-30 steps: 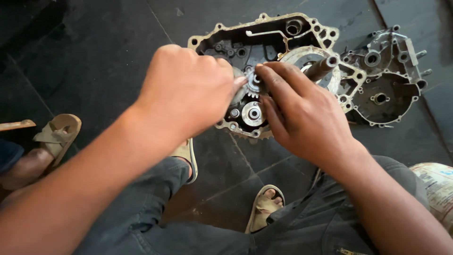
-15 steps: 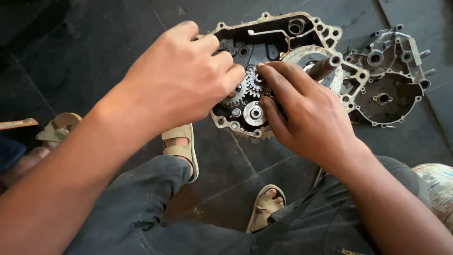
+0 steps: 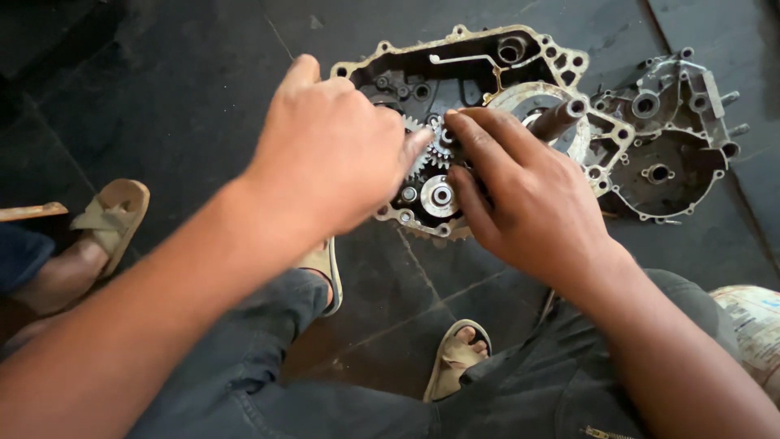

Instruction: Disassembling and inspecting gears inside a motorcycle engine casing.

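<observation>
Head camera is looking down on a person who is squatting on a dark tiled floor (image 3: 146, 97). Nearest, the knees in dark trousers (image 3: 268, 358) and two sandals (image 3: 459, 358) are showing. Above them, the left hand (image 3: 333, 154) and the right hand (image 3: 528, 191) are meeting over an open engine case half (image 3: 471, 57) that is lying on the floor. Both hands are pressing their fingertips together around a small toothed gear (image 3: 431, 146) inside the case; the left hand is curling, the right fingers are lying straight. A round bearing (image 3: 440, 195) is sitting just below the gear. Farther right, a second case half (image 3: 666, 154) is lying beside the first.
</observation>
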